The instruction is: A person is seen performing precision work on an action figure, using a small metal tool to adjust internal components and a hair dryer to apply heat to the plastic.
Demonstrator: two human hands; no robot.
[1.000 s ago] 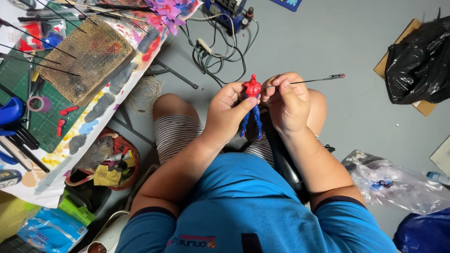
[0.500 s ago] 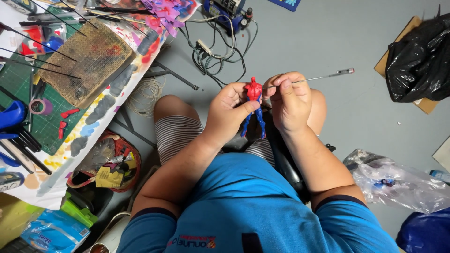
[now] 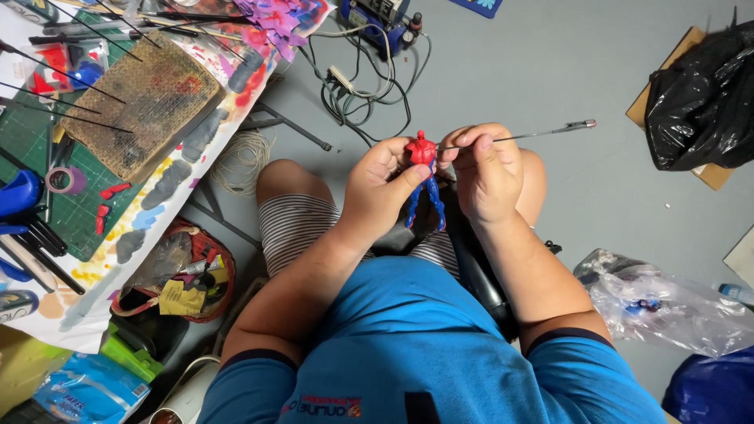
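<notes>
While the person sat with knees bent above the grey floor (image 3: 550, 63), the left hand (image 3: 381, 192) gripped a small red and blue figure (image 3: 424, 177) upright in front of the chest, its red head end pointing away from the body and its blue legs hanging down toward the lap. The left fingers (image 3: 393, 153) were curled round the figure's back, with the thumb pressed across its waist, so the toy was pinched firmly at the middle. The right hand (image 3: 487, 177) sat just beside it, on the figure's right, touching or nearly touching the left hand. Its fingers (image 3: 479, 145) were pressed together, pinching a thin metal rod (image 3: 542, 133). That rod lay almost level, its long axis crossing the figure's upright axis: the clipped end (image 3: 585, 124) stuck out to the right, well clear of the hand, and the near end met the figure at about the shoulder. Whether the tip actually entered the toy could not be told, since the fingers hid the joint.

To the left stood a paint-spattered desk (image 3: 141, 235) carrying a green cutting mat (image 3: 31, 133) and a brown mesh pad (image 3: 145, 110). A black plastic bag (image 3: 699, 94) lay on the floor at the far right.
</notes>
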